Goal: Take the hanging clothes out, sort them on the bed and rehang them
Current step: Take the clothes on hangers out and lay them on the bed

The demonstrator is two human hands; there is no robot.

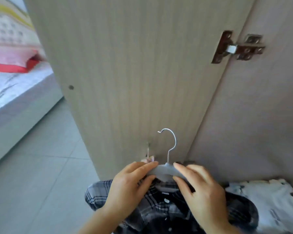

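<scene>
Fingers (150, 165) of the left hand (130, 188) and of the right hand (201, 191) pinch the grey plastic hanger with a thin wire hook (166, 171), one hand on either side of the hook's stem. Just beneath them hangs the dark plaid button-up shirt (159, 211), seemingly draped on the hanger, though its collar is hidden. The shirt is light and limp and should slip off easily. The stiff hanger shoulders give the sound hold. Right of the fingers lies a white patterned garment (269, 205), and far to their left is the bed (15, 85).

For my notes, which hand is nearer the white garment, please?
Right: the right hand, on the hanger, sits left of the white garment; the left hand lies farther left.
</scene>
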